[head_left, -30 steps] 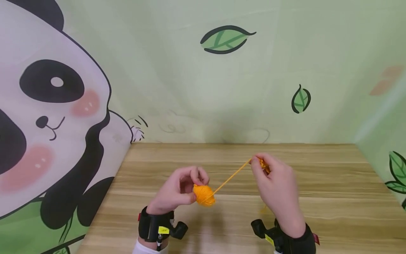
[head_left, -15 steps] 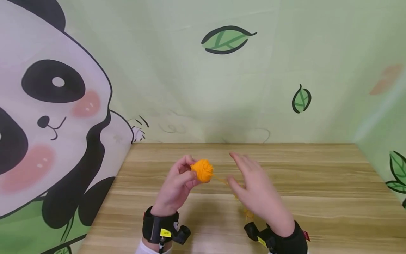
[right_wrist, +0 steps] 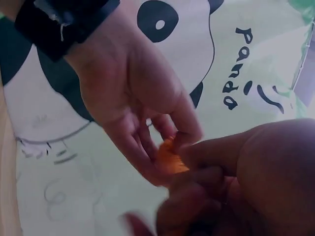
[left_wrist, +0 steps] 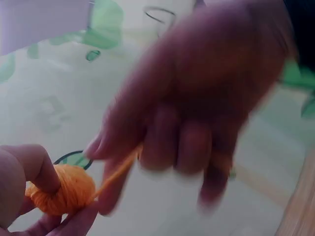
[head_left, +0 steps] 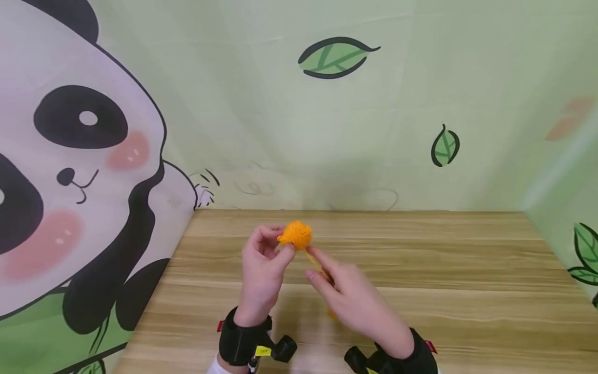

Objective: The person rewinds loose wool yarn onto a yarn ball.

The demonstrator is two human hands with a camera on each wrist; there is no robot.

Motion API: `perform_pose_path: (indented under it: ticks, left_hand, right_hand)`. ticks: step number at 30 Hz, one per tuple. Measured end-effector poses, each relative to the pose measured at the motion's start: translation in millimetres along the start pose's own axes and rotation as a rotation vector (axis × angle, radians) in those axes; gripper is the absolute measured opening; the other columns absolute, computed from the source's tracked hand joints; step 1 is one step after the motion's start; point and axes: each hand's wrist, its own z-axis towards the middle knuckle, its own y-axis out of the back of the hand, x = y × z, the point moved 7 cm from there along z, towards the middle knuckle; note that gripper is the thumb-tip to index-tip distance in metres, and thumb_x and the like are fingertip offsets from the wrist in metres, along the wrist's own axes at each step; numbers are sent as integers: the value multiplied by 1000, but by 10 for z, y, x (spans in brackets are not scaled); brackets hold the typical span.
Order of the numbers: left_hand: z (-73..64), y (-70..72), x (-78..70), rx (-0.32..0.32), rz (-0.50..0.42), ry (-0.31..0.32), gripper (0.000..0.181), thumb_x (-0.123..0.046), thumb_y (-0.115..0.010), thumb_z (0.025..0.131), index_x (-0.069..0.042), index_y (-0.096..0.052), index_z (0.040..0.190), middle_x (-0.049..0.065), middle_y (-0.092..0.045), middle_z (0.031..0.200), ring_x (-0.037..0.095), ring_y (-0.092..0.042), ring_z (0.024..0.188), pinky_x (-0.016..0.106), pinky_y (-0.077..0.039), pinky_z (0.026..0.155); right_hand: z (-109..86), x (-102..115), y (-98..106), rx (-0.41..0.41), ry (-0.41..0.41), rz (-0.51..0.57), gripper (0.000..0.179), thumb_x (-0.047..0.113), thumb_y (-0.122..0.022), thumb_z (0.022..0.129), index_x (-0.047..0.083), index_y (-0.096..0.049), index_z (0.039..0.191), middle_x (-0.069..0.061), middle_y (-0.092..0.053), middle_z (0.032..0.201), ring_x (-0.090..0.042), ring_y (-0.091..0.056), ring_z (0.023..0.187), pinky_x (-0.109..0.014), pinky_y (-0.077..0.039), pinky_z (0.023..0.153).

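Observation:
My left hand [head_left: 262, 272] pinches a small ball of orange yarn [head_left: 297, 235] between thumb and fingers, above the table. From the ball a yarn strand [left_wrist: 117, 173] runs into my right hand [head_left: 357, 298], whose curled fingers hold it close beside the ball. In the left wrist view the right hand is blurred, its thumb and index finger near the ball's side. More orange yarn [head_left: 332, 314] shows below the right hand, mostly hidden by it. The right wrist view shows the ball [right_wrist: 171, 158] partly covered by both hands.
A wood-grain table [head_left: 481, 291] lies under the hands. Behind it hangs a pale green backdrop [head_left: 261, 114] with a printed panda [head_left: 107, 192] at left and leaves. Black wristbands [head_left: 245, 337] with small cameras sit on both wrists.
My left hand has raised and turned the ball, moving it away from me. The right hand has come left and down from far right, circled near the ball, and the taut strand between them is shorter.

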Motion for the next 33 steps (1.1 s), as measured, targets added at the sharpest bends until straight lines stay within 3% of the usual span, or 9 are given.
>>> perform_pose_path:
  ticks: [2,5,9,12,16,21,26,30,33]
  left_hand:
    - [22,20,-20,3,134,-67,21,13,-66,79,2,-53,92,16,-57,106,29,-61,94,34,-58,82]
    - [27,-34,-11,151,254,-87,24,13,-67,76,-2,-56,90,12,-58,103,24,-62,90,34,-59,79]
    - [-58,-195,24,447,144,23,28,14,-64,76,-4,-56,96,16,-57,106,29,-61,89,36,-60,79]
    - [-115,-291,43,535,11,130,31,14,-59,80,-1,-53,106,20,-53,111,33,-59,91,33,-59,80]
    - [-164,-389,62,542,-84,216,36,10,-53,88,3,-50,123,20,-50,122,29,-58,97,26,-57,82]
    - [-218,-457,62,522,-140,275,40,-4,-60,97,2,-52,135,19,-53,129,25,-59,100,27,-56,85]
    - [-229,-450,68,457,-118,293,48,-8,-67,93,-8,-55,140,16,-52,136,31,-59,107,30,-55,89]
    - [-214,-423,95,370,-54,301,48,-9,-68,92,-7,-56,139,15,-57,133,31,-61,107,31,-56,88]
    - [-220,-444,110,359,-40,308,43,-9,-67,93,-7,-59,135,15,-59,129,31,-62,106,31,-56,88]
  right_hand:
    - [-11,37,85,-88,30,-74,31,33,-55,102,15,-67,125,13,-53,65,-4,-40,48,-21,-35,44]
    - [-36,94,238,-240,94,-140,17,28,-61,99,17,-74,104,13,-53,68,-4,-40,51,-22,-35,44]
    - [-64,109,388,-387,138,-134,11,25,-66,96,17,-72,101,10,-57,78,-6,-39,53,-23,-35,43]
    - [-71,96,431,-461,149,-122,9,23,-68,94,17,-71,101,8,-64,90,-5,-35,48,-22,-34,40]
    - [-70,86,438,-526,148,-132,9,20,-68,94,15,-70,102,5,-69,92,-5,-29,42,-21,-32,36]
    - [-65,81,444,-560,124,-182,10,21,-68,94,15,-69,102,4,-71,92,-4,-31,43,-21,-34,36]
    - [-83,86,454,-602,144,-220,12,20,-69,93,12,-70,101,1,-71,93,-5,-33,45,-22,-34,37]
    - [-93,74,467,-643,155,-222,12,19,-71,92,9,-70,100,-1,-68,93,-8,-37,50,-25,-37,39]
    - [-91,64,472,-656,149,-229,13,19,-71,92,9,-70,100,-1,-67,94,-9,-38,52,-27,-39,41]
